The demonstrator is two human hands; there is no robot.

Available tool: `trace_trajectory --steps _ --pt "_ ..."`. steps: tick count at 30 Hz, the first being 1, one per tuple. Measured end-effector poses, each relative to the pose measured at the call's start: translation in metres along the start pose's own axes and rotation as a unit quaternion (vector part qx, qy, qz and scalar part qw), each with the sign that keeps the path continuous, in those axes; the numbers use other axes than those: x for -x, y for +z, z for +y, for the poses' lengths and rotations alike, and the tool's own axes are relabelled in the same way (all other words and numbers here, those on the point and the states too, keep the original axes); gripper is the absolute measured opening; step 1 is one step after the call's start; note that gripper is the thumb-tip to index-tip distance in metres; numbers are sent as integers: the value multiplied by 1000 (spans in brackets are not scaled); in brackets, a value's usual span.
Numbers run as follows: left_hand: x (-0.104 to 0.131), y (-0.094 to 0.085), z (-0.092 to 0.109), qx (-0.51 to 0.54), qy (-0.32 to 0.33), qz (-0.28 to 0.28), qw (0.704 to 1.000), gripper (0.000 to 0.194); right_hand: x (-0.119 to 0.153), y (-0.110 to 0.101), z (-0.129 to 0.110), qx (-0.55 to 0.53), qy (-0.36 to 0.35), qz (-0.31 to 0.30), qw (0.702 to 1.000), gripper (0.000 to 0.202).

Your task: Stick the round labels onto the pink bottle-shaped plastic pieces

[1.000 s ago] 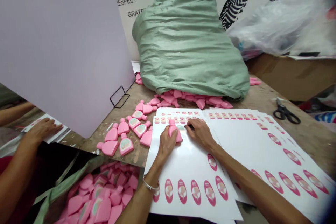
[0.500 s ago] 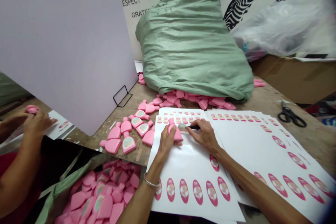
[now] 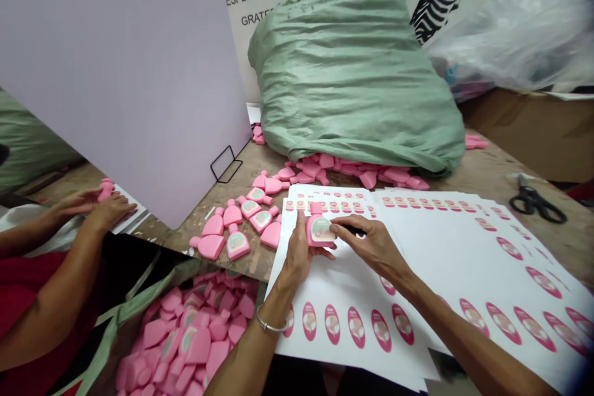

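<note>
A small pink bottle (image 3: 314, 236) is upright in my left hand (image 3: 298, 252), above the sticker sheets. Its front bears a pale green oval label (image 3: 322, 229). The fingers of my right hand (image 3: 366, 238) are pinched round a dark, thin tool (image 3: 351, 229), and their tips touch the label's right edge. Under both hands lies a white sheet (image 3: 334, 284) with a row of pink oval stickers along its lower edge and small stickers at its top. To the left, several pink bottles (image 3: 238, 243) lie on the table, some labelled.
A green sack (image 3: 357, 74) stands behind more pink bottles. Black scissors (image 3: 538, 201) lie at the right by a cardboard box (image 3: 524, 130). A grey panel (image 3: 120, 74) separates off another person's hands (image 3: 104, 207). An open bag of pink bottles (image 3: 185, 340) is below left.
The pale label, earlier apart from the bottle on the tool, is now on the bottle's front. My right hand has come closer to the bottle. The view has shifted slightly.
</note>
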State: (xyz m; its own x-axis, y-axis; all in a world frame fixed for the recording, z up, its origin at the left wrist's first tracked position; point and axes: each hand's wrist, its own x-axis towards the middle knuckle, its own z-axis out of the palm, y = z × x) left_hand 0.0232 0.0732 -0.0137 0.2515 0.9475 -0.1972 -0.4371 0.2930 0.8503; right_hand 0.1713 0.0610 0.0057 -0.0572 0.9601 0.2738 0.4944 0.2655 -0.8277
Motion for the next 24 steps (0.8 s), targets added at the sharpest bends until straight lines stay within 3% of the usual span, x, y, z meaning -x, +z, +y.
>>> trace_trajectory --steps 15,21,24 --pt "2 2 4 24 7 0 1000 62 1 5 0 13 -12 36 999 21" --pt "8 2 11 20 20 -78 997 36 1 7 -3 29 -40 58 997 18" --pt "11 0 15 4 26 -114 993 32 0 2 -4 89 -47 77 992 24"
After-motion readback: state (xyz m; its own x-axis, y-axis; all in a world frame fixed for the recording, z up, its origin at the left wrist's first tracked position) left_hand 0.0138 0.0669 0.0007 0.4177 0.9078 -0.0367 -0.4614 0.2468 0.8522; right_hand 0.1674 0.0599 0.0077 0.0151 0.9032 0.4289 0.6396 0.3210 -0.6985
